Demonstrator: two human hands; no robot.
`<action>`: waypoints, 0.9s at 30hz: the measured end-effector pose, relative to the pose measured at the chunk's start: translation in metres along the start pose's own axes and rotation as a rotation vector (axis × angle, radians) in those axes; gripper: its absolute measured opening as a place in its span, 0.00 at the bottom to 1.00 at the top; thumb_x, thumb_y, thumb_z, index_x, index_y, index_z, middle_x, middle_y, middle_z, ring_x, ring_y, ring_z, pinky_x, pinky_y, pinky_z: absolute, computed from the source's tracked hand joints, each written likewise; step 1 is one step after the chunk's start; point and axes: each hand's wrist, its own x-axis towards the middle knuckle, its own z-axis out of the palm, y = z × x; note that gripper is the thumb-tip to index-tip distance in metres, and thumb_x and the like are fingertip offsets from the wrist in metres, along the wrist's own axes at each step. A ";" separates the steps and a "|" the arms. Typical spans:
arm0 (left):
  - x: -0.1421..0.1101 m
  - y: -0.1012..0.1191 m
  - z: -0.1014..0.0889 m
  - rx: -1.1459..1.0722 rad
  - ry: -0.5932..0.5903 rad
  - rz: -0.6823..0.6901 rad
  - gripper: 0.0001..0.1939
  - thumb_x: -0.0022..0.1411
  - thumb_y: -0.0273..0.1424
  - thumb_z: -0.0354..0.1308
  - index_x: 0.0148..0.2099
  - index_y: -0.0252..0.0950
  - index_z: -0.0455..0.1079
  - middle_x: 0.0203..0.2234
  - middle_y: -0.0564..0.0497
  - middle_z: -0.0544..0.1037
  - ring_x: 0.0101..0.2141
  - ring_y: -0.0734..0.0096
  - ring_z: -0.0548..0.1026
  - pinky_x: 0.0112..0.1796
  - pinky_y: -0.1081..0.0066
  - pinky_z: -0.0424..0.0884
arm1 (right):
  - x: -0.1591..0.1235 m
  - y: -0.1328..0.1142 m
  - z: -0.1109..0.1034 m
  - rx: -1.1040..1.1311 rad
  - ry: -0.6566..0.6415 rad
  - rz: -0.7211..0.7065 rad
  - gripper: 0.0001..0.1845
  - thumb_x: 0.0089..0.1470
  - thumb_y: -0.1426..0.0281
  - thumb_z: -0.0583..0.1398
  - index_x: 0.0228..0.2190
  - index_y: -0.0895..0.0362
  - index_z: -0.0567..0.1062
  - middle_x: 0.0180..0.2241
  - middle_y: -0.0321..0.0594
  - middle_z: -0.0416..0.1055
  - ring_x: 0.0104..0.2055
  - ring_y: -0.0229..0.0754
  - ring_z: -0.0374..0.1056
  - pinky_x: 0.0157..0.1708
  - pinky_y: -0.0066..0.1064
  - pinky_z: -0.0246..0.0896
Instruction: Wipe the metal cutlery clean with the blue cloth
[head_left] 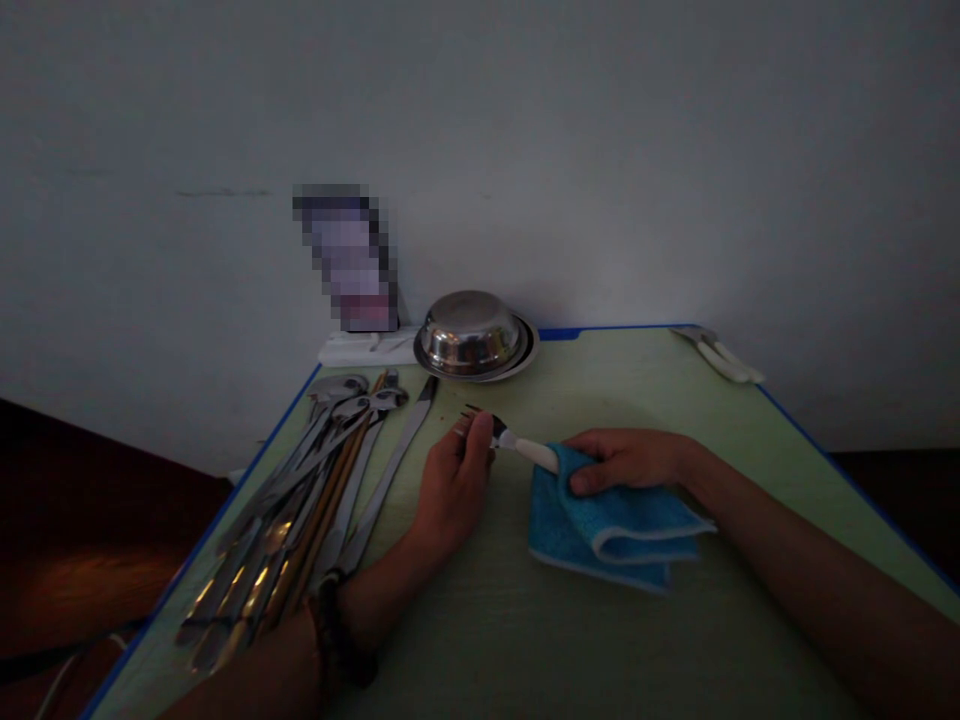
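A fork [534,454] with a white handle is held level above the table between my two hands. My left hand [459,478] pinches it at the tined end, and the tine tips show past my thumb. Around the handle's far end my right hand [626,462] has closed with a folded blue cloth [607,535], whose loose corners hang below the fingers. The handle's end is hidden inside the cloth. Left of my left hand lies a table knife [397,460] on the table.
Spoons, chopsticks and other cutlery [300,480] lie in a pile on the left of the green table [465,640]. Upturned metal bowls [474,335] stand at the back. A blurred phone [349,260] leans on the wall by a white strip [367,348]. White-handled cutlery [720,355] lies back right.
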 end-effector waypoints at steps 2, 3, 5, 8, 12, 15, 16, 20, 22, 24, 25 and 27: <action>0.001 0.001 -0.001 -0.003 0.024 -0.005 0.17 0.61 0.42 0.44 0.25 0.36 0.57 0.15 0.60 0.56 0.16 0.80 0.57 0.17 0.78 0.53 | 0.000 0.002 -0.001 0.030 0.009 0.000 0.17 0.45 0.63 0.61 0.36 0.59 0.69 0.27 0.34 0.69 0.22 0.29 0.63 0.26 0.24 0.61; 0.001 0.001 -0.001 0.009 0.026 -0.004 0.17 0.61 0.42 0.44 0.25 0.36 0.57 0.14 0.60 0.56 0.15 0.80 0.56 0.17 0.78 0.52 | -0.001 0.003 -0.002 0.043 0.017 0.000 0.17 0.45 0.62 0.61 0.36 0.59 0.69 0.28 0.34 0.69 0.22 0.29 0.63 0.26 0.25 0.62; 0.003 0.002 -0.002 0.064 0.013 0.011 0.18 0.61 0.41 0.43 0.24 0.36 0.56 0.14 0.60 0.56 0.15 0.79 0.56 0.17 0.77 0.52 | 0.000 0.006 -0.003 0.061 0.047 -0.008 0.18 0.45 0.61 0.61 0.36 0.59 0.69 0.28 0.34 0.69 0.22 0.30 0.63 0.26 0.25 0.62; 0.004 0.004 -0.003 0.181 -0.003 0.052 0.18 0.62 0.40 0.42 0.24 0.36 0.57 0.14 0.59 0.58 0.16 0.78 0.58 0.18 0.77 0.53 | 0.002 0.009 -0.002 0.032 0.121 -0.031 0.18 0.45 0.59 0.60 0.34 0.60 0.69 0.26 0.33 0.69 0.21 0.30 0.63 0.23 0.23 0.60; 0.002 0.006 -0.002 0.332 -0.020 0.113 0.18 0.62 0.38 0.41 0.23 0.36 0.59 0.14 0.58 0.61 0.16 0.77 0.60 0.19 0.76 0.54 | 0.005 0.012 0.001 -0.025 0.199 -0.091 0.17 0.45 0.59 0.60 0.32 0.60 0.69 0.24 0.32 0.67 0.21 0.30 0.62 0.20 0.21 0.56; 0.000 0.008 0.001 0.399 -0.077 0.162 0.17 0.62 0.36 0.41 0.23 0.36 0.60 0.14 0.58 0.61 0.16 0.76 0.61 0.20 0.75 0.55 | 0.006 0.012 0.003 -0.039 0.209 -0.129 0.16 0.46 0.59 0.59 0.31 0.60 0.69 0.22 0.31 0.66 0.20 0.29 0.61 0.19 0.21 0.56; -0.001 0.009 0.002 0.410 -0.115 0.178 0.17 0.62 0.35 0.42 0.23 0.36 0.60 0.14 0.58 0.62 0.16 0.76 0.62 0.21 0.76 0.55 | 0.006 0.011 0.004 -0.051 0.203 -0.140 0.16 0.46 0.59 0.59 0.30 0.60 0.69 0.22 0.31 0.65 0.20 0.29 0.60 0.19 0.21 0.55; -0.002 0.010 0.005 0.403 -0.195 0.201 0.17 0.61 0.35 0.44 0.22 0.37 0.61 0.13 0.58 0.62 0.17 0.76 0.63 0.21 0.76 0.56 | 0.006 0.006 0.008 -0.078 0.191 -0.152 0.17 0.45 0.58 0.59 0.30 0.60 0.69 0.22 0.31 0.64 0.20 0.29 0.59 0.20 0.22 0.56; -0.001 0.010 0.005 0.377 -0.161 0.168 0.17 0.61 0.35 0.44 0.21 0.37 0.60 0.12 0.58 0.61 0.16 0.76 0.62 0.21 0.76 0.55 | 0.008 0.004 0.010 -0.059 0.196 -0.145 0.17 0.45 0.58 0.59 0.30 0.60 0.68 0.21 0.31 0.64 0.20 0.29 0.60 0.20 0.22 0.57; 0.000 0.009 0.003 0.341 -0.120 0.109 0.19 0.61 0.37 0.44 0.20 0.37 0.59 0.12 0.58 0.60 0.16 0.76 0.60 0.19 0.76 0.55 | 0.010 0.004 0.011 -0.038 0.196 -0.147 0.17 0.45 0.57 0.59 0.30 0.59 0.68 0.22 0.31 0.65 0.21 0.30 0.61 0.21 0.23 0.58; 0.001 0.009 0.003 0.318 -0.103 0.073 0.19 0.61 0.39 0.44 0.20 0.36 0.58 0.12 0.58 0.59 0.16 0.76 0.59 0.19 0.76 0.54 | 0.011 0.004 0.011 -0.030 0.195 -0.149 0.17 0.45 0.57 0.59 0.30 0.59 0.68 0.23 0.32 0.66 0.21 0.30 0.61 0.22 0.23 0.58; 0.003 0.007 0.001 0.243 -0.076 0.000 0.20 0.60 0.41 0.44 0.20 0.36 0.58 0.12 0.59 0.58 0.15 0.77 0.57 0.17 0.76 0.53 | 0.012 0.004 0.011 -0.024 0.191 -0.158 0.17 0.45 0.58 0.59 0.31 0.59 0.69 0.24 0.33 0.68 0.22 0.31 0.63 0.23 0.23 0.59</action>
